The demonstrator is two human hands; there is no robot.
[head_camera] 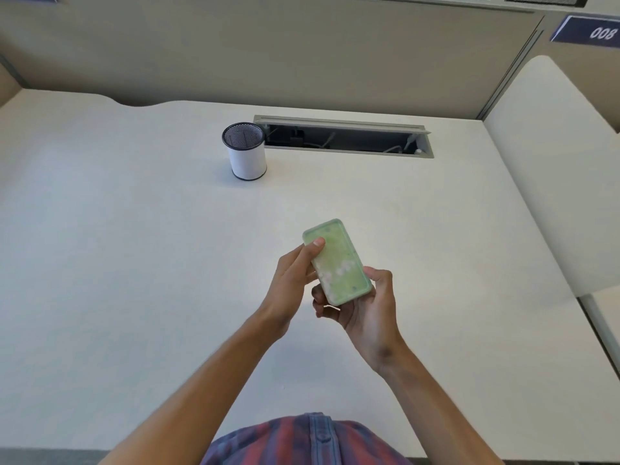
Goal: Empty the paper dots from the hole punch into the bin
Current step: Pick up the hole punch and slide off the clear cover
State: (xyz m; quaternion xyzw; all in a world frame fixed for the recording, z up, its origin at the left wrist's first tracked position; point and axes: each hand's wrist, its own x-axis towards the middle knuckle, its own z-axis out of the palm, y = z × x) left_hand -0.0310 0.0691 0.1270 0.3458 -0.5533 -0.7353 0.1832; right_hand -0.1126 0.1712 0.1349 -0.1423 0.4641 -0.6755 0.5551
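A pale green hole punch is held above the white desk with its translucent bottom tray facing up; white paper dots show through it. My left hand grips its left long edge, thumb lying on the tray's far corner. My right hand cups the near end from below and the right. The bin, a small white cylinder with a dark mesh rim, stands upright on the desk beyond and to the left of the punch.
An open cable slot with wires inside runs along the back of the white desk, just right of the bin. Grey partition walls rise behind, and a side panel stands at the right.
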